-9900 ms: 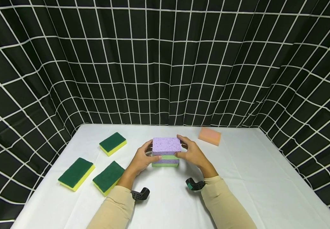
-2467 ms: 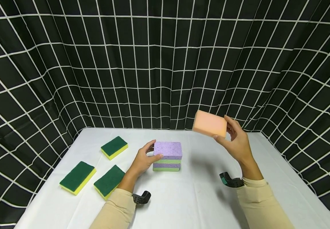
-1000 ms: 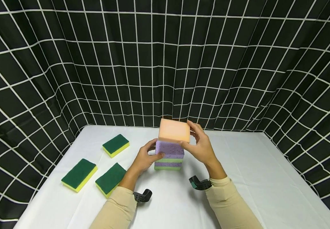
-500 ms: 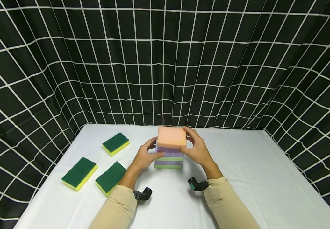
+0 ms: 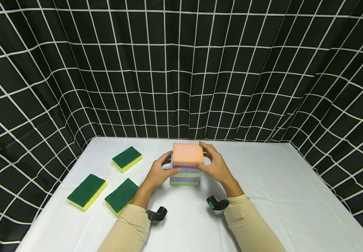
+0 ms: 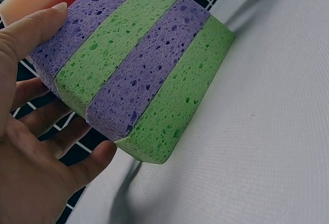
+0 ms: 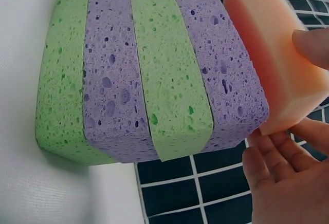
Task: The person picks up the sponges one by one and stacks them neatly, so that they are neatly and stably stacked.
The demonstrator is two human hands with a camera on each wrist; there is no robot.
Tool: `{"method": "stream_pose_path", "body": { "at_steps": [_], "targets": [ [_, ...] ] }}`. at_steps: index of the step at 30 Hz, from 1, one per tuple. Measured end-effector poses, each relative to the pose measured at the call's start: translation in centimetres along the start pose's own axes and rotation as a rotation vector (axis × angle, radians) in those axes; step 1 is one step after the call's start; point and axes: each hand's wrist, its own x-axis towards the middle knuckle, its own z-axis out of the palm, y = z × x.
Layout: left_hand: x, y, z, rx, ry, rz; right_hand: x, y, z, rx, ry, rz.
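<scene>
A stack of sponges stands mid-table in the head view, green and purple by turns: a green sponge at the bottom, then purple, green and purple. My left hand holds the stack's left side, thumb on the front of the upper purple sponge and fingers behind. An orange sponge is on top, pinched at its right end by my right hand, thumb in front and fingers behind. In the right wrist view the orange sponge lies close along the upper purple sponge, slightly angled.
Three yellow sponges with dark green scouring tops lie on the left of the white-covered table: one at the back, one at far left and one beside the left forearm. A black gridded curtain encloses the table.
My right hand has picked the orange sponge up from the back right, carried it left over the stack and lowered it onto the top. My left hand has stayed at the stack.
</scene>
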Motion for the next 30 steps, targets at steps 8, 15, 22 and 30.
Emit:
{"method": "stream_pose_path", "body": {
  "at_steps": [8, 15, 22, 30],
  "targets": [
    [-0.1, -0.1, 0.0, 0.008, 0.008, -0.001, -0.3, 0.3, 0.1, 0.009, -0.019, 0.013],
    [-0.2, -0.1, 0.0, 0.011, 0.009, -0.01, -0.4, 0.6, 0.2, -0.013, -0.016, 0.003],
    [-0.3, 0.1, 0.1, 0.011, 0.01, -0.033, -0.5, 3.8, 0.5, -0.032, -0.001, -0.014],
    [-0.2, 0.2, 0.0, 0.0, 0.016, -0.024, -0.3, 4.8, 0.4, -0.067, -0.013, 0.011]
  ]
}}
